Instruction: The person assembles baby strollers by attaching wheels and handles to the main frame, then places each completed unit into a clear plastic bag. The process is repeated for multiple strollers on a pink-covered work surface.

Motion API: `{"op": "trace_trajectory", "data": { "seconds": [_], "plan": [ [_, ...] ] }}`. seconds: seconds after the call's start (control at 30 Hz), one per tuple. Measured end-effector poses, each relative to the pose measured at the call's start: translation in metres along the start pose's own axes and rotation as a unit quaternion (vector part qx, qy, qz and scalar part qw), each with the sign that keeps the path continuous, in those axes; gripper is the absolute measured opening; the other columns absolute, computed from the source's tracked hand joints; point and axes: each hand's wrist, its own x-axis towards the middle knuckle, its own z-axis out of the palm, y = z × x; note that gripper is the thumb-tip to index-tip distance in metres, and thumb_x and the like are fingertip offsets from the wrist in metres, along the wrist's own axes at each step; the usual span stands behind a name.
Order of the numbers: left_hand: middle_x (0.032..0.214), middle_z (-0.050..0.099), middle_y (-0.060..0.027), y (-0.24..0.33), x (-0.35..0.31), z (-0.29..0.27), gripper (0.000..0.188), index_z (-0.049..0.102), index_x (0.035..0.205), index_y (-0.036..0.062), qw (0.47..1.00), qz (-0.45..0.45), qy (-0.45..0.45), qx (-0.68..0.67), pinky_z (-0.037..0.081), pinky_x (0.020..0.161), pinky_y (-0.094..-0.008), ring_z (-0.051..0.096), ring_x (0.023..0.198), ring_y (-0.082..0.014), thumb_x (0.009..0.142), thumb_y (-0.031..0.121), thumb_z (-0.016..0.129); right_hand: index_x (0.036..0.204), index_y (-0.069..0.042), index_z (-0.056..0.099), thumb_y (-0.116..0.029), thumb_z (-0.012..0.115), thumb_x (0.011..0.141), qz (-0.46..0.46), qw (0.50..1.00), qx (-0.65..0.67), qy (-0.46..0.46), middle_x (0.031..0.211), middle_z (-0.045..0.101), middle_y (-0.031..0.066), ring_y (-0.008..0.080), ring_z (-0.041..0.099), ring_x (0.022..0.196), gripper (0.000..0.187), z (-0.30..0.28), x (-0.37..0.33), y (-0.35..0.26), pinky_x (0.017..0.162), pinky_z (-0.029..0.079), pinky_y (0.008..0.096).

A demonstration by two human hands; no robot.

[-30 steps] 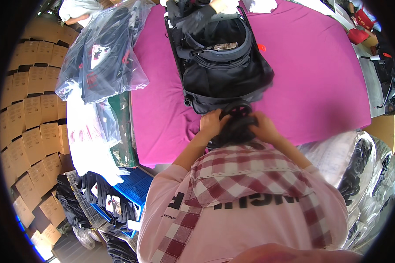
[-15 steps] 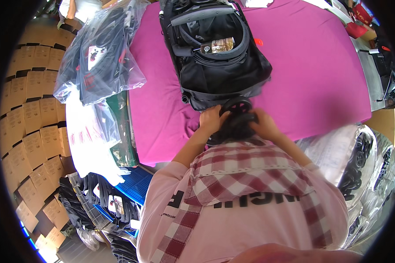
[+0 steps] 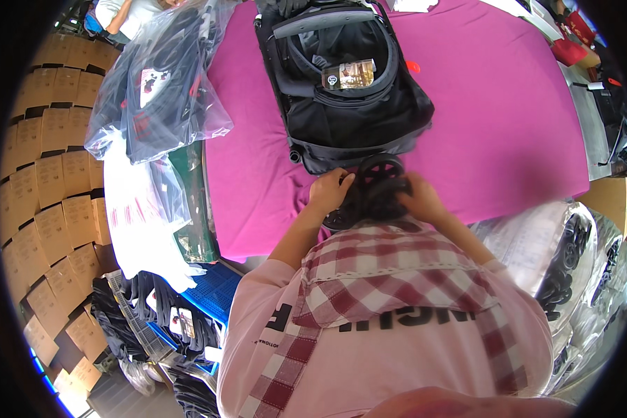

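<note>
A folded black stroller (image 3: 355, 122) lies on the magenta-covered table, with a printed hang tag (image 3: 348, 74) on its fabric. At its near end, close to my body, is a cluster of black wheels (image 3: 381, 171); whether all of them are joined to the stroller I cannot tell. My right hand (image 3: 423, 198) is closed round the right side of these wheels, slightly blurred. My left hand (image 3: 331, 191) is at their left side, thumb and fingers pinched together; what lies between the fingertips is hidden. The lower wheels are partly covered by my checked apron.
Left of the table, clear plastic bags with dark folded goods (image 3: 164, 90) overhang the edge above white bags (image 3: 139, 216). A blue crate (image 3: 212, 292) stands below. Stacked cartons (image 3: 52, 174) fill the far left. Plastic-wrapped wheels (image 3: 564, 258) lie at the right. Another person (image 3: 122, 17) is at the upper left.
My left hand has shifted slightly left, off the upper wheel, and its fingers have drawn together. The right hand stays on the wheels. The hang tag has shifted a little; the other person's arm has moved.
</note>
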Motion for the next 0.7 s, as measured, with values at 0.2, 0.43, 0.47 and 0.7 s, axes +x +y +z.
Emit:
{"op": "trace_trajectory", "data": {
  "seconds": [0.2,0.43,0.47,0.7],
  "plan": [
    [0.095,0.068,-0.0113,0.000,0.002,0.001,0.035,0.065,0.101,0.0110,1.000,0.004,0.000,0.011,0.049,0.076,-0.0398,0.064,0.090,-0.0309,0.089,0.043,0.055,0.101,0.000,0.054,-0.015,0.064,0.075,-0.007,1.000,-0.006,-0.001,0.095,0.059,0.0216,0.0401,0.059,0.090,0.032,0.001,0.003,-0.001,0.078,0.046,0.0446],
    [0.095,0.067,-0.0144,-0.002,-0.007,-0.012,0.039,0.062,0.106,0.0061,0.998,0.012,-0.045,-0.039,0.049,0.077,-0.0390,0.064,0.088,-0.0306,0.085,0.038,0.063,0.099,0.000,0.055,-0.017,0.065,0.075,-0.011,1.000,-0.015,0.000,0.095,0.059,0.0211,0.0394,0.059,0.088,0.031,0.002,0.004,0.008,0.076,0.047,0.0443],
    [0.094,0.066,-0.0148,-0.005,-0.010,-0.018,0.039,0.061,0.107,0.0052,0.997,0.006,-0.065,-0.047,0.049,0.077,-0.0387,0.064,0.088,-0.0305,0.084,0.037,0.065,0.099,0.000,0.055,-0.018,0.066,0.075,-0.009,1.000,-0.012,-0.021,0.094,0.060,0.0206,0.0388,0.059,0.087,0.031,-0.001,0.005,0.010,0.076,0.047,0.0438],
    [0.090,0.065,-0.0134,-0.008,-0.029,-0.108,0.036,0.059,0.111,0.0042,0.992,0.119,-0.039,-0.005,0.049,0.069,-0.0343,0.064,0.081,-0.0234,0.082,0.022,0.069,0.103,0.000,0.059,-0.017,0.063,0.082,-0.111,0.990,-0.049,-0.071,0.082,0.062,0.0154,0.0237,0.062,0.079,0.028,-0.115,0.042,-0.051,0.070,0.047,0.0362]
  ]
}}
